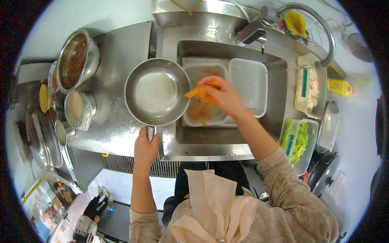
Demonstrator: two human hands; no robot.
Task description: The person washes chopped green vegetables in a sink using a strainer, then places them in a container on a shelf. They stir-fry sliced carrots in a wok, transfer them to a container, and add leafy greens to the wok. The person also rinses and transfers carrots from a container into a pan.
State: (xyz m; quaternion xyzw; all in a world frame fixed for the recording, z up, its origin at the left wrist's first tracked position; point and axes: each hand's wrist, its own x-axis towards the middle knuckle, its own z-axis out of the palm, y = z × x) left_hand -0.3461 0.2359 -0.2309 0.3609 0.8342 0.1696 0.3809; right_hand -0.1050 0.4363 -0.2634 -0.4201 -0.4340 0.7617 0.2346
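My left hand (146,148) grips the handle of a metal frying pan (156,91). The pan's right edge overlaps the sink's left side, and its inside is bare and shiny. Blurred by motion, my right hand (226,97) holds a bunch of orange shreds, probably carrot (196,91), whose tip reaches the pan's right rim. Below that hand, in the sink (231,136), is a translucent plastic container (199,67) with more orange shreds, partly hidden by the hand. Beside it on the right lies a second translucent container (249,86).
A faucet (253,30) arches over the sink's back right. Containers of pale sliced food (313,88) and green shreds (299,144) stand to the right. A steel bowl (91,59) of dark brown contents and a metal pot (91,104) sit left. A person (88,224) is at lower left.
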